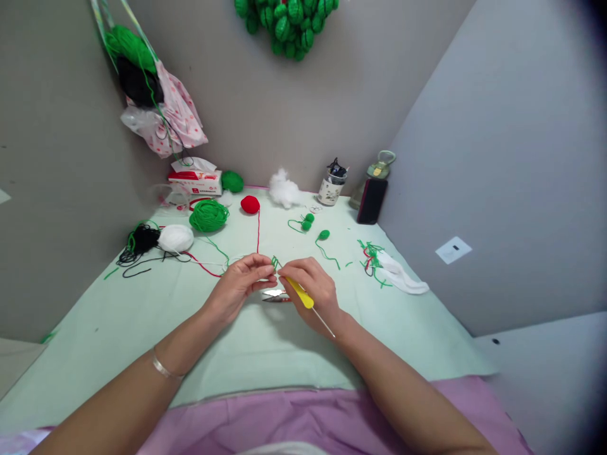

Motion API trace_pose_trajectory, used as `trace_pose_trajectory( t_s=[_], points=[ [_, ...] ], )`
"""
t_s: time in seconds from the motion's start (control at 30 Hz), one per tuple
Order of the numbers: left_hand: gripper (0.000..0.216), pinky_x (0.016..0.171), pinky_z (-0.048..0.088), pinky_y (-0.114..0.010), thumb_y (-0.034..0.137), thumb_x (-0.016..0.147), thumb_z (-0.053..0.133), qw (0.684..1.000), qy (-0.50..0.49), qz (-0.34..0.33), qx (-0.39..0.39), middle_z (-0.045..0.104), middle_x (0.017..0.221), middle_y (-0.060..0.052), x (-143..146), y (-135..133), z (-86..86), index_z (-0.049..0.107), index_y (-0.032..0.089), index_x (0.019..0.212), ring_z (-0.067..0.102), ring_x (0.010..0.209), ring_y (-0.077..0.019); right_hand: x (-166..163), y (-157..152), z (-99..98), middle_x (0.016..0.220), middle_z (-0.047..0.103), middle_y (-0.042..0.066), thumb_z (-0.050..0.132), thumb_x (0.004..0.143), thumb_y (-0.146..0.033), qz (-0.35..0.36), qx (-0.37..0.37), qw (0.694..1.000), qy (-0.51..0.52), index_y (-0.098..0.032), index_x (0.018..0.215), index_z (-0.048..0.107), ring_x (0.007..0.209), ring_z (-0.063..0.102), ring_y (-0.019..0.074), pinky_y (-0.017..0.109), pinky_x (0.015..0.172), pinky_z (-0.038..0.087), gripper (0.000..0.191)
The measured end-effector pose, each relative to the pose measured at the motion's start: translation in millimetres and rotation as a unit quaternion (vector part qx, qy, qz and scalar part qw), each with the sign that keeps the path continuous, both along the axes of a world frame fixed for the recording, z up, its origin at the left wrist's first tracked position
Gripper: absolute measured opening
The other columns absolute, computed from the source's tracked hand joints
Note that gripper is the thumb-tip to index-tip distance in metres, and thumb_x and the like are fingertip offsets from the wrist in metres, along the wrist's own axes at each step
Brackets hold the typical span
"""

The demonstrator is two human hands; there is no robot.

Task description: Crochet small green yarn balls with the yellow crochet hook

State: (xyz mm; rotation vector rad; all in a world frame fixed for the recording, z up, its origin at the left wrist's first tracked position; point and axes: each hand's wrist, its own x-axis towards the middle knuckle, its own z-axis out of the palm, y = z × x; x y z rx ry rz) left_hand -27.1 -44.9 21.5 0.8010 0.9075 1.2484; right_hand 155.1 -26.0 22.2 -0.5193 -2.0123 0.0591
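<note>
My left hand (243,279) is closed in a pinch on a small piece of green crochet work (274,261), from which a green strand runs back to the green yarn ball (208,215). My right hand (313,289) is wrapped around a yellow-handled crochet hook (300,292), whose tip meets the green work between the two hands. Both hands hover just above the pale green table cloth (142,316), and small scissors (276,296) lie right beneath them.
Red (250,204), white (176,238) and black (143,239) yarn lie at the back left, near a tissue box (195,182). White stuffing (284,189), a jar (331,186), a dark phone (372,201), small green crocheted balls (306,222) and yarn scraps (372,258) sit towards the back right.
</note>
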Motion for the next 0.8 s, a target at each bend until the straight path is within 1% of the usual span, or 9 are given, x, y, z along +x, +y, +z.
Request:
trace_pose_trajectory(
  t_s=[0.1,0.27,0.37,0.43,0.53,0.63,0.7,0.8],
  points=[
    [0.026,0.078,0.059,-0.028,0.032,0.074,0.089,1.000,-0.001,-0.016,0.000,0.069,0.078,0.001,-1,0,-0.6,0.072,0.017,0.084,0.068,0.074,-0.0133,1,-3,4.0,0.099,0.070,0.010,0.059,0.095,-0.007,0.026,-0.028,0.999,-0.012,-0.020,0.115,0.066,0.087,0.063,0.0204,0.034,0.076,0.056,0.025],
    [0.023,0.077,0.059,-0.028,0.034,0.076,0.088,1.000,0.008,-0.030,0.002,0.069,0.079,-0.001,-3,0,2.3,0.074,0.017,0.083,0.066,0.076,-0.0146,5,-4,9.7,0.103,0.069,0.011,0.051,0.100,-0.012,0.058,-0.090,0.994,-0.029,-0.021,0.123,0.067,0.093,0.062,0.0217,0.037,0.079,0.054,0.030],
    [0.020,0.080,0.058,-0.028,0.034,0.078,0.087,0.999,0.015,-0.031,0.007,0.069,0.083,-0.001,-2,0,4.0,0.076,0.017,0.083,0.066,0.081,-0.0149,8,-2,13.3,0.105,0.068,0.010,0.051,0.102,-0.017,0.079,-0.177,0.981,-0.008,-0.022,0.124,0.068,0.097,0.063,0.0210,0.037,0.083,0.052,0.029],
    [0.019,0.083,0.058,-0.027,0.033,0.080,0.086,0.999,0.016,-0.035,0.009,0.070,0.087,-0.002,-2,-1,4.4,0.077,0.017,0.083,0.067,0.085,-0.0155,11,1,15.8,0.103,0.068,0.008,0.051,0.104,-0.022,0.096,-0.249,0.963,0.020,-0.024,0.120,0.071,0.097,0.063,0.0204,0.037,0.084,0.051,0.026],
    [0.020,0.082,0.057,-0.026,0.035,0.082,0.084,0.999,0.011,-0.044,0.009,0.070,0.088,-0.003,-3,-3,5.2,0.077,0.016,0.084,0.068,0.086,-0.0156,13,6,17.9,0.098,0.066,0.005,0.053,0.104,-0.031,0.116,-0.351,0.926,0.073,-0.025,0.110,0.075,0.095,0.063,0.0201,0.037,0.087,0.048,0.024],
    [0.023,0.079,0.057,-0.024,0.037,0.084,0.083,0.999,-0.002,-0.048,0.008,0.070,0.084,-0.002,-3,-4,7.4,0.074,0.017,0.083,0.069,0.084,-0.0152,13,11,17.5,0.094,0.065,0.004,0.057,0.102,-0.039,0.144,-0.434,0.880,0.133,-0.025,0.102,0.078,0.090,0.061,0.0196,0.036,0.086,0.046,0.026],
    [0.025,0.078,0.058,-0.025,0.039,0.084,0.083,0.998,-0.013,-0.053,0.005,0.070,0.083,-0.002,-2,-4,9.7,0.072,0.016,0.083,0.070,0.083,-0.0155,13,14,17.4,0.094,0.065,0.005,0.061,0.099,-0.041,0.171,-0.483,0.839,0.182,-0.024,0.097,0.080,0.087,0.060,0.0186,0.034,0.084,0.046,0.026],
    [0.027,0.077,0.060,-0.026,0.041,0.085,0.082,0.998,-0.030,-0.061,-0.001,0.071,0.087,-0.003,-1,-5,12.8,0.069,0.017,0.083,0.071,0.080,-0.0153,12,16,18.8,0.091,0.067,0.005,0.068,0.093,-0.043,0.214,-0.561,0.763,0.238,-0.021,0.091,0.081,0.082,0.060,0.0167,0.032,0.081,0.048,0.025]
  ],
)
